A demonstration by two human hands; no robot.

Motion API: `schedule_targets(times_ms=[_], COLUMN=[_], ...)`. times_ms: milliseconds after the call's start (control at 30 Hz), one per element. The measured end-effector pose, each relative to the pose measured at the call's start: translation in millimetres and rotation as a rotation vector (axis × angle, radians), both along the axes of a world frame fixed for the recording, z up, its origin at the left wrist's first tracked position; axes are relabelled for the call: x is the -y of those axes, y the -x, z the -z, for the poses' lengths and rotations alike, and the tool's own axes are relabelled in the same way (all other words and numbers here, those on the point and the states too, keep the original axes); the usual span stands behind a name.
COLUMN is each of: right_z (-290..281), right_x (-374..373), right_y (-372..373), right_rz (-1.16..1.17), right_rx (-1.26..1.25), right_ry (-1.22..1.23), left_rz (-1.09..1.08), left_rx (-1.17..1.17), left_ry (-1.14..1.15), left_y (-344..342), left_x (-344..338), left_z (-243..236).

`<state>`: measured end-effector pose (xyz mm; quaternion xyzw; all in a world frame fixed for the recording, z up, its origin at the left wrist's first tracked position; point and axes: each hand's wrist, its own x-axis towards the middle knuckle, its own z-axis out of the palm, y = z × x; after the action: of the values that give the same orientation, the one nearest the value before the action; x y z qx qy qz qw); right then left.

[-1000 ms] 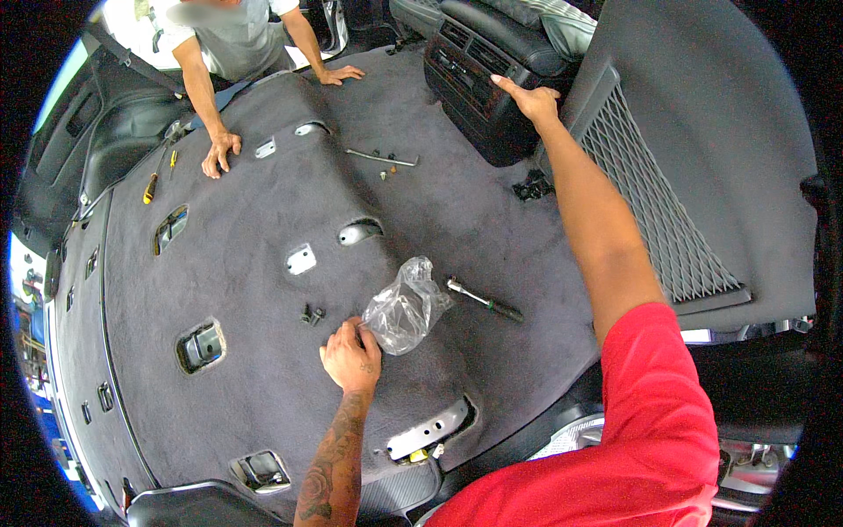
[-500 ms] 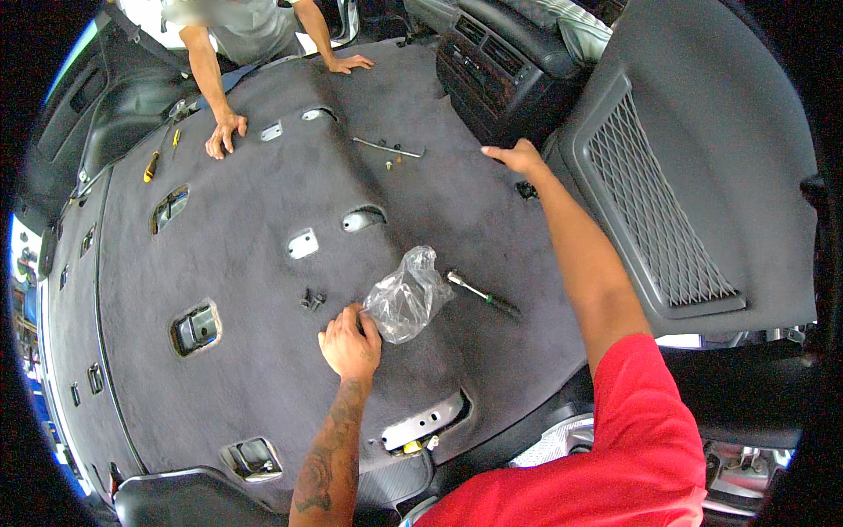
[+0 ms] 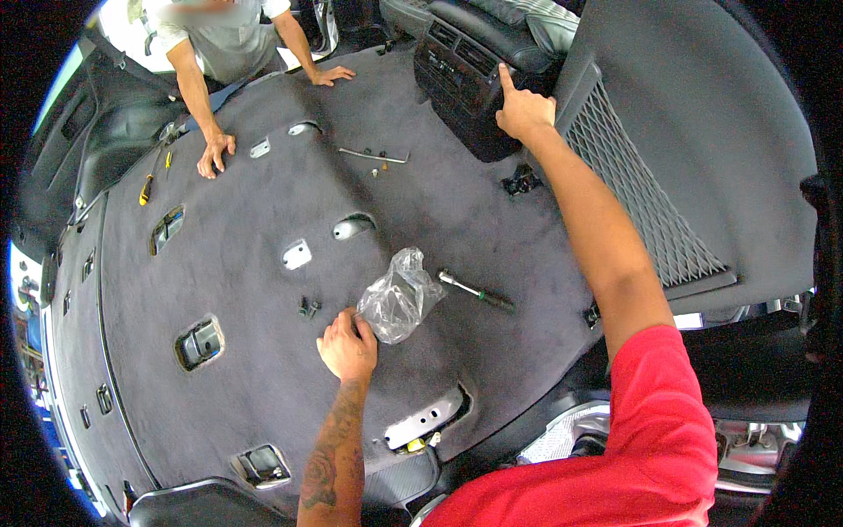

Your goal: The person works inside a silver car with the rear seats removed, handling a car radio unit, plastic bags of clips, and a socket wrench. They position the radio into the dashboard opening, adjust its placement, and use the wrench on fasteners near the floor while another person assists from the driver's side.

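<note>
My left hand leans on the dark grey carpet, fingers bent but apart, holding nothing I can see. Its fingertips are right by a crumpled clear plastic bag; whether they touch it is hard to tell. Right of the bag lies a ratchet wrench with a black and green handle. A few small dark fasteners sit just left of the bag. My right hand is raised with the index finger stretched out and the others partly curled. That fingertip is at the vent side of the black centre console.
A co-worker's hands rest on the carpet's far side. Near them is a yellow-and-black screwdriver. A thin metal bar lies mid-carpet beside small loose hardware. Cutouts expose metal brackets. A netted door panel stands at right.
My right hand has lifted from the carpet edge by the console and moved up and forward to the vents, index finger extended. My left hand has stayed by the bag. The view has shifted slightly.
</note>
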<state>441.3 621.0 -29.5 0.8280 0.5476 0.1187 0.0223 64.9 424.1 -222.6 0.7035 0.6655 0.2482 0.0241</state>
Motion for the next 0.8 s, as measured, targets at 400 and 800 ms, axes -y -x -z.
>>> schedule_targets(times_ms=[400,800], right_z=[11,-1], right_x=[-3,-36], right_y=[-23,-18], right_rz=[-0.104,-0.422], right_rx=[0.066,-0.197], right_ry=[0.074,-0.555], left_rz=[0.004,0.005], left_rx=[0.040,0.049], left_ry=[-0.020,-0.003], left_y=[2,2], left_x=[-1,-2], left_z=[2,-1])
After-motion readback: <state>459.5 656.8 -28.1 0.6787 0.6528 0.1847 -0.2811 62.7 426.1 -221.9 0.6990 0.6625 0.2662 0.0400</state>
